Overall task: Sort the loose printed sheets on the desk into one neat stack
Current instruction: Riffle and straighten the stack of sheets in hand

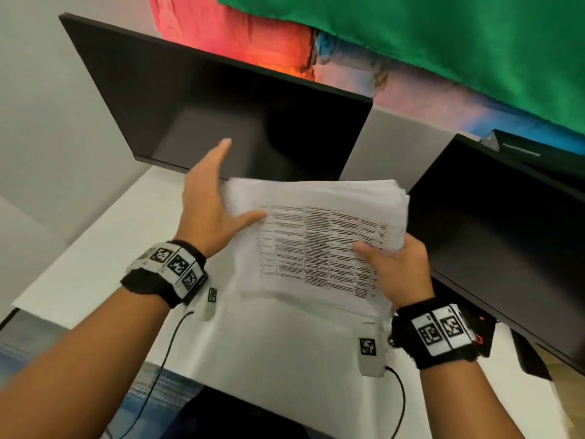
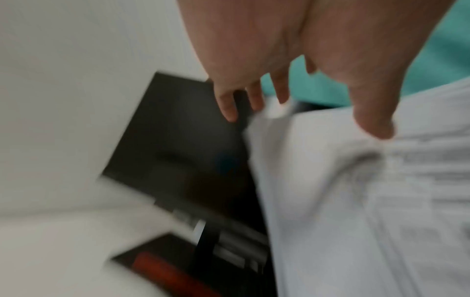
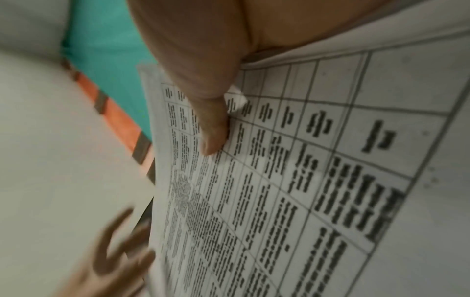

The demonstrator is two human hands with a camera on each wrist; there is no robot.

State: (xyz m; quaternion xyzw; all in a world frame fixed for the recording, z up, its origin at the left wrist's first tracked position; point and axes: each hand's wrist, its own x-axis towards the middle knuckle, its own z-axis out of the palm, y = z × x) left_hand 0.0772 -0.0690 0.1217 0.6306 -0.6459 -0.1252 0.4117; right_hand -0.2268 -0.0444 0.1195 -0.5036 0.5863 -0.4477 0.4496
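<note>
A stack of printed sheets [image 1: 316, 236] with a table of text on top is held above the white desk [image 1: 95, 264]. My right hand [image 1: 395, 267] grips its near right corner, thumb on the top sheet [image 3: 305, 180] and fingers hidden underneath. My left hand [image 1: 209, 198] lies flat against the stack's left edge, fingers straight toward the monitor and thumb resting on the top sheet. The left wrist view is blurred and shows that hand [image 2: 292, 60] with its fingers spread beside the stack [image 2: 356, 201]. The stack's far edges look slightly uneven.
A dark monitor [image 1: 221, 115] stands right behind the stack, and a second dark screen [image 1: 506, 232] is close on the right. Two small tagged devices [image 1: 368, 353] with cables lie on the desk's near part. Green cloth [image 1: 443, 42] hangs above.
</note>
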